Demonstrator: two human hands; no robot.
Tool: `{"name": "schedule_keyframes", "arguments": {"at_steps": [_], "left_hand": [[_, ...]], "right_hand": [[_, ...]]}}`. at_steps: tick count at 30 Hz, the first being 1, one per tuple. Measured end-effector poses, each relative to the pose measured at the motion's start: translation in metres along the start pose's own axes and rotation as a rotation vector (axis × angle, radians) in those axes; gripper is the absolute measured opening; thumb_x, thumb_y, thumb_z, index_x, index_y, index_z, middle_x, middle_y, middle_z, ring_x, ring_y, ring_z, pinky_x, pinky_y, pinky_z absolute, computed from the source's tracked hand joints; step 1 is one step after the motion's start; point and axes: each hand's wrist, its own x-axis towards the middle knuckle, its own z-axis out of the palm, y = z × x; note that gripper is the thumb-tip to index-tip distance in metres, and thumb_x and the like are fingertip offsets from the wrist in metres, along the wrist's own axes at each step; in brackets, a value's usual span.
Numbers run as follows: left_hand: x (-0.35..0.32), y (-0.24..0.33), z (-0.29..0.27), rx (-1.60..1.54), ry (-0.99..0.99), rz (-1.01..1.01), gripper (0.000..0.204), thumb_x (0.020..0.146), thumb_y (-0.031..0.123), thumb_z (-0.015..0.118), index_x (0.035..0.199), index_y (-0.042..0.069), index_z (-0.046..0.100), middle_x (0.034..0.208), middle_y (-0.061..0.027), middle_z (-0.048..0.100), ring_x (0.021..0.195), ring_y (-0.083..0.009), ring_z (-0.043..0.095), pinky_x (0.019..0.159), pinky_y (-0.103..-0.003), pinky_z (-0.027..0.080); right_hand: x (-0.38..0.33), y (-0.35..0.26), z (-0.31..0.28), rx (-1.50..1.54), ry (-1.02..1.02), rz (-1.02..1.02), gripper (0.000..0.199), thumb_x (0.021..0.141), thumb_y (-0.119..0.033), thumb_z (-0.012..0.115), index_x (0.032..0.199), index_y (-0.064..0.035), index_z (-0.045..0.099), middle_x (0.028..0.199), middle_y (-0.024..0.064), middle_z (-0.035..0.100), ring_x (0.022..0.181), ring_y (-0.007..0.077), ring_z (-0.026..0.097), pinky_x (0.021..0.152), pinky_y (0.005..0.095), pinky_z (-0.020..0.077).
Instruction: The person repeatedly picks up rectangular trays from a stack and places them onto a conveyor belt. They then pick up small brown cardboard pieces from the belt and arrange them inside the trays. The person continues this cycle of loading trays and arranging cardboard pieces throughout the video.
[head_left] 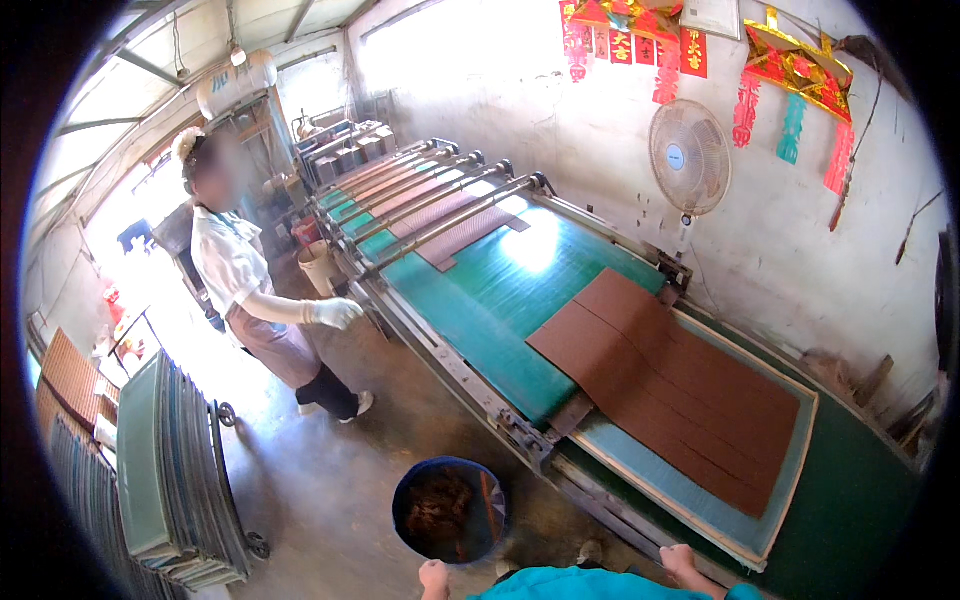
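Note:
My left hand (434, 578) is at the lower edge, curled closed beside the blue tub (450, 463), with nothing visible in it. By the near rail of the conveyor, my right hand (680, 562) is also curled, and no held thing shows. A wide brown sheet (700, 400), scored into strips, slopes off the green conveyor belt (490, 320) onto a pale-blue screen in a wooden frame (788, 505). Part of the sheet bulges where it crosses the belt's end. Brown scraps (438, 505) lie inside the tub.
A co-worker in a white shirt and gloves (230, 265) stands left of the conveyor. Stacked framed screens (145, 450) rest on a wheeled cart at left. Metal rollers (450, 225) span the belt's far part, above another brown sheet (460, 235). A fan (690, 158) hangs on the wall.

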Motion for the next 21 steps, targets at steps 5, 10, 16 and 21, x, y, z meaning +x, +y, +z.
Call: {"name": "schedule_keyframes", "arguments": {"at_steps": [5,10,16,21], "left_hand": [[-0.026,0.012,-0.003,-0.224,-0.006,-0.195,0.022,0.078,0.012,0.05,0.089,-0.002,0.063,0.073,-0.0116,0.063,0.066,-0.0257,0.062,0.059,-0.036,0.05],[0.024,-0.117,0.003,0.735,-0.065,0.617,0.03,0.086,0.029,0.048,0.088,0.004,0.064,0.08,-0.0157,0.064,0.073,-0.0313,0.061,0.071,-0.043,0.049],[0.013,-0.12,-0.022,0.391,-0.294,0.147,0.03,0.087,0.029,0.048,0.089,0.004,0.064,0.079,-0.015,0.063,0.073,-0.0303,0.06,0.07,-0.043,0.049],[0.014,-0.101,-0.038,0.221,-0.362,-0.021,0.03,0.087,0.029,0.048,0.089,0.004,0.063,0.079,-0.0145,0.063,0.073,-0.0294,0.06,0.069,-0.042,0.049]], "right_hand": [[0.015,-0.029,-0.02,-0.104,-0.036,-0.038,0.038,0.073,-0.033,0.053,0.069,0.0028,0.064,0.075,0.0238,0.062,0.075,0.0377,0.061,0.071,0.0434,0.0459],[0.043,-0.024,-0.002,-0.067,-0.08,-0.071,0.033,0.077,-0.024,0.056,0.055,-0.0014,0.046,0.052,0.0124,0.047,0.051,0.0246,0.049,0.05,0.0422,0.0391],[0.028,-0.047,0.017,-0.276,-0.182,-0.049,0.034,0.077,-0.027,0.057,0.059,0.0017,0.053,0.061,0.0155,0.054,0.055,0.0283,0.054,0.053,0.0434,0.0424],[0.023,-0.089,0.047,-0.319,-0.246,-0.086,0.044,0.076,-0.04,0.051,0.086,0.0005,0.066,0.094,0.0218,0.062,0.089,0.0364,0.059,0.076,0.0437,0.0463]]}}
